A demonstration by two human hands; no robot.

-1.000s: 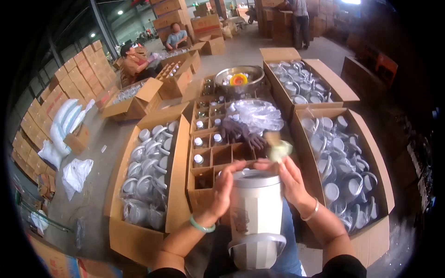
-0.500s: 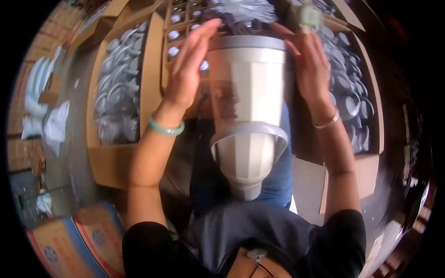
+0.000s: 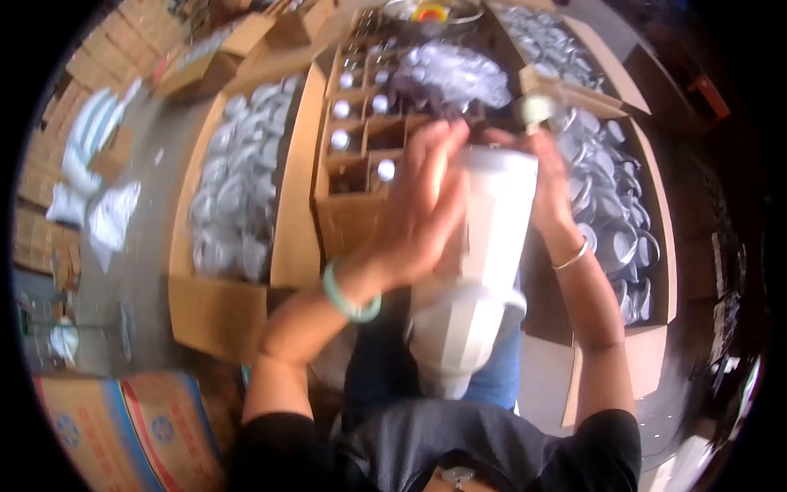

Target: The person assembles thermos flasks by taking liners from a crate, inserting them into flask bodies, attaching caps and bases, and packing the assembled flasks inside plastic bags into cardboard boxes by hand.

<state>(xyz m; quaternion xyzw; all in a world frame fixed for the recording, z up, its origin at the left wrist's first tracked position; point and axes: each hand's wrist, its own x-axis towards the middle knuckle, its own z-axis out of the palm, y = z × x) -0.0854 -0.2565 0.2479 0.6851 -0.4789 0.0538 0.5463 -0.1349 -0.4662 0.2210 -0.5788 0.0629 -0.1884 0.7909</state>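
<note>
A white faceted vessel point(image 3: 490, 238) with a grey rim and a grey handle band stands over my lap, tilted a little to the right. My left hand point(image 3: 426, 205) lies against its left side, fingers apart and blurred. On the far side, my right hand point(image 3: 548, 180) is beside the rim, its fingers smeared by motion. A small pale green object point(image 3: 537, 108) on a stick-like part shows just above the right fingers; how it is held is hidden. Beyond the vessel is a divided carton point(image 3: 352, 201) of white-capped bottles, with clear plastic bags point(image 3: 459, 75) on it.
An open carton point(image 3: 182, 246) of grey wrapped parts stands at the left, another point(image 3: 656, 189) at the right. Further back are a metal bowl point(image 3: 471, 16) and another carton point(image 3: 627, 86) of parts. White sacks point(image 3: 115, 215) lie on the floor; printed boxes point(image 3: 123, 426) are at lower left.
The view tipped down, then partly up again. My left hand has moved right onto the vessel's side, and the vessel's top now leans right. The green object remains near my right hand.
</note>
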